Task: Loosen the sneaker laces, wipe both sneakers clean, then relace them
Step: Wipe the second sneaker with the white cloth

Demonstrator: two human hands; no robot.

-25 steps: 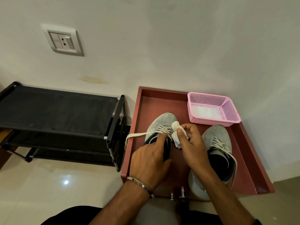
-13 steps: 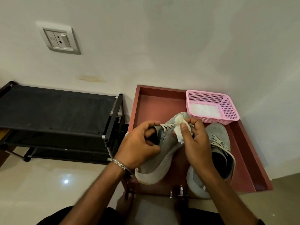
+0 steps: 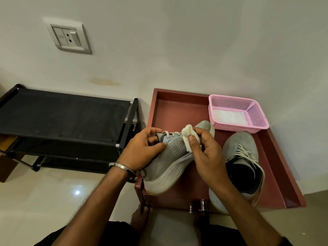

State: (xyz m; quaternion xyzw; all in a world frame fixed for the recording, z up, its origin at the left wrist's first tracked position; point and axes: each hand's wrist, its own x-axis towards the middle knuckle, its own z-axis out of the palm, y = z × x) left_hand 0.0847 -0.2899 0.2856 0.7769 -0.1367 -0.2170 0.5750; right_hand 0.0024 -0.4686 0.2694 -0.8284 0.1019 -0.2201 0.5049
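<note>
Grey mesh sneaker (image 3: pixel 174 158) lifted off the red tray (image 3: pixel 179 107), tipped on its side, sole toward camera, toe pointing up-right. Left hand (image 3: pixel 142 151) gripping collar and heel end, fingers curled into the opening, thumb across the side panel. Right hand (image 3: pixel 205 157) pinching a folded white wipe (image 3: pixel 188 139) between thumb and fingers, pressed against the upper just beside the lace row. White laces (image 3: pixel 171 134) threaded at the top eyelets, looking loose. Second sneaker (image 3: pixel 243 162) resting upright in the tray to the right, laces in place, untouched by either hand. Pink mesh basket (image 3: pixel 237 112) at far right corner of tray, something white inside, likely spare wipes. Black shoe rack (image 3: pixel 65 119) to the left, wall socket (image 3: pixel 70 39) above.

Judged step: wiping first sneaker, mid-task; second one and relacing not yet done.

Risks:
- Held by collar only, heel end heavy and overhanging the tray's near edge; weak grip could let it rotate or drop to the floor.
- Wipe small and bunched; could slip out of the pinch under a hard stroke.
- Wipe so near the laces could snag one and drag it through the eyelets.
- Mesh texture could shred a damp wipe, leaving lint.
- Sole grooves easily skipped if only the upper gets wiped.
</note>
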